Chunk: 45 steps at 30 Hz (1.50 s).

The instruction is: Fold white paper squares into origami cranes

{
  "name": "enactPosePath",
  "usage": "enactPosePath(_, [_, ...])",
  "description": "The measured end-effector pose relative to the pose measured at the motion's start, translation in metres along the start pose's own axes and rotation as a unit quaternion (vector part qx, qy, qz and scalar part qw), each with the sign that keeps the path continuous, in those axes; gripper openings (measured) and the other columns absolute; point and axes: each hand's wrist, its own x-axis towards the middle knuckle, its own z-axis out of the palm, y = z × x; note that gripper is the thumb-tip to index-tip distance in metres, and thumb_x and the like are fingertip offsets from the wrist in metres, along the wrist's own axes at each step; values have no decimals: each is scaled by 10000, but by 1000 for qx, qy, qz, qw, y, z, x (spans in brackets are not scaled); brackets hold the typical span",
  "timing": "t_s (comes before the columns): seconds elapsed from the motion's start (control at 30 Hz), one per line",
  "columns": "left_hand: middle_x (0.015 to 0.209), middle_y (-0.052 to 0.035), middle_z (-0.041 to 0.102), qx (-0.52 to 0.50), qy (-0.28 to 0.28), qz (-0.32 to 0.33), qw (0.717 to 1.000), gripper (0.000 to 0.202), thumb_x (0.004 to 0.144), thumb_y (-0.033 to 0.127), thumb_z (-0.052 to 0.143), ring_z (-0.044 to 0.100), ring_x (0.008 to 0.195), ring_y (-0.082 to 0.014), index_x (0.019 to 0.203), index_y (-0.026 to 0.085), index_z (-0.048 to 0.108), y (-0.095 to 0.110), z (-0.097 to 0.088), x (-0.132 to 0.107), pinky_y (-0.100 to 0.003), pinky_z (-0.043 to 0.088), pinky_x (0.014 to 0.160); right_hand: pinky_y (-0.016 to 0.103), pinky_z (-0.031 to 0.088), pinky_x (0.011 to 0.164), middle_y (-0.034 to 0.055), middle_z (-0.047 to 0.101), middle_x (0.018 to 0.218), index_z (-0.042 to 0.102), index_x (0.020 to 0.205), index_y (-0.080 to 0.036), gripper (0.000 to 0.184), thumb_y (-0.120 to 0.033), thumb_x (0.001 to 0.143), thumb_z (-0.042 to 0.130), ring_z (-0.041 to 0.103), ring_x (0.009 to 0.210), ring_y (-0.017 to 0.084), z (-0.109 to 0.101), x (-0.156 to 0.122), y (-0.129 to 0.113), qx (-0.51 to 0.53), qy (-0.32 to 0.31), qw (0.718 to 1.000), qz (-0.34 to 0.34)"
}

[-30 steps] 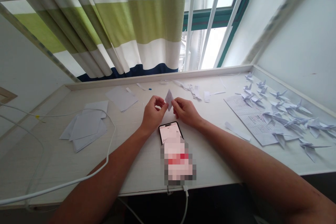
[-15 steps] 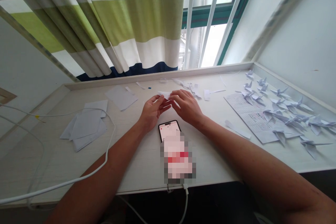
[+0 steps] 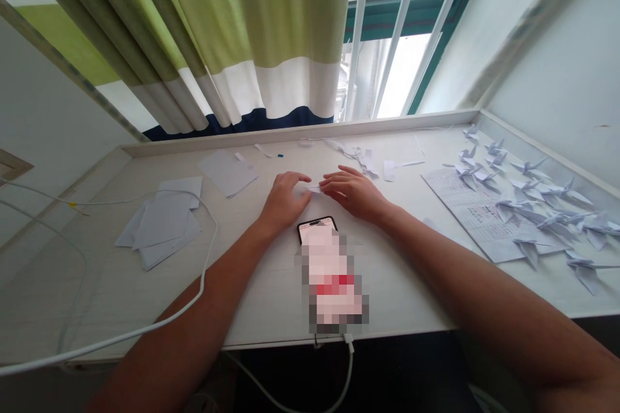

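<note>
White sheets (image 3: 162, 222) lie overlapping on the table (image 3: 261, 310), right of them the left hand (image 3: 285, 203) holds thumb and fingers apart beside a small folded paper (image 3: 314, 190), whose far end the right hand (image 3: 358, 195) covers with outstretched fingers, near paper cranes (image 3: 581, 264).

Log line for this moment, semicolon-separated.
left hand: open, beside folded paper, contact unclear; right hand: at folded paper; phone: on desk, near front edge; paper cranes: desk's right side

Folded paper (image 3: 314, 190) behind phone (image 3: 329, 271) (cranes (image 3: 520, 208) right)
</note>
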Motion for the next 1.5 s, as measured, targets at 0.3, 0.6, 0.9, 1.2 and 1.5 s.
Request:
enactPosePath(0.3, [1061, -48, 781, 115, -118, 139, 977, 153, 960, 307, 677, 654, 1043, -244, 984, 245, 815, -14, -7, 4, -417, 497, 972, 539, 357, 1210, 59, 789, 1222, 760, 1146, -240, 203, -237, 999, 619, 702, 1228, 238, -2, -3, -2, 37, -74, 996, 34])
enactPosePath(0.6, [1021, -36, 784, 201, -131, 219, 946, 171, 992, 269, 640, 636, 1065, -241, 929, 228, 794, -9, -8, 7, -414, 438, 935, 456, 438, 1098, 37, 813, 1138, 798, 1014, -241, 160, -251, 1006, 639, 715, 1148, 244, 2, 0, -1, 45, -51, 997, 22])
enactPosePath(0.9, [1022, -61, 774, 218, -136, 212, 943, 200, 1009, 205, 572, 656, 1054, -250, 955, 199, 765, -5, -6, 4, -411, 446, 938, 432, 446, 1063, 38, 807, 1142, 780, 1018, -230, 164, -247, 1016, 617, 698, 1147, 246, 4, 0, -3, 57, -49, 996, 42])
enactPosePath(1.2, [994, -45, 768, 110, -110, 95, 983, 172, 974, 303, 627, 664, 981, -233, 878, 222, 745, -4, -1, 5, -410, 465, 926, 411, 523, 961, 94, 799, 1057, 765, 905, -178, 158, -256, 980, 650, 713, 1034, 258, 11, 4, -5, 120, -15, 985, 120])
enactPosePath(1.5, [897, -39, 763, 30, -84, 24, 996, 116, 890, 288, 688, 663, 950, -235, 819, 214, 743, -5, 3, 7, -391, 506, 900, 394, 571, 932, 66, 811, 1003, 787, 943, -185, 105, -236, 865, 738, 747, 948, 237, 8, 4, -7, 226, 24, 945, 237])
